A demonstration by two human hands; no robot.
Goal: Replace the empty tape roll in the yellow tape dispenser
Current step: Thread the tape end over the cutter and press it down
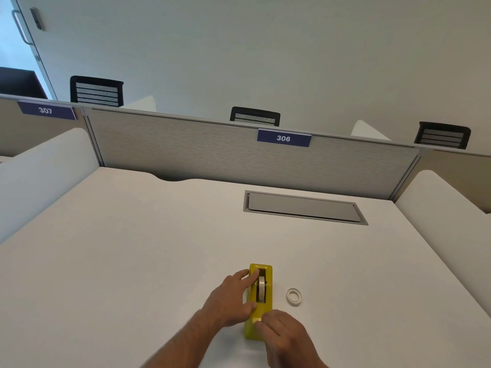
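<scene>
Yellow plastic sets the scene: a tape dispenser [261, 301] stands lengthwise on a white desk [132, 261], with both of a person's bare hands on it. At the dispenser's near end, the right hand [281, 330] has its fingertips pressed together at the cutter, apparently pinching the loose end of the tape, though the strip itself is too small to make out. Against the dispenser's left side, the left hand [231, 298] is spread, thumb at the near flank and forefinger hooked over the far rim, steadying the body. A roll of tape [261, 288] sits upright in the dispenser's well and looks well filled. Just right of the dispenser, apart from it, a thin white ring [293, 296] lies flat on the desk, probably the spent core. By that reading the swap is largely done; what seems left is drawing the tape end onto the cutter and clearing the ring away. Beyond the dispenser lies a grey cable hatch [305, 207], then a partition [212, 152] numbered 306.
</scene>
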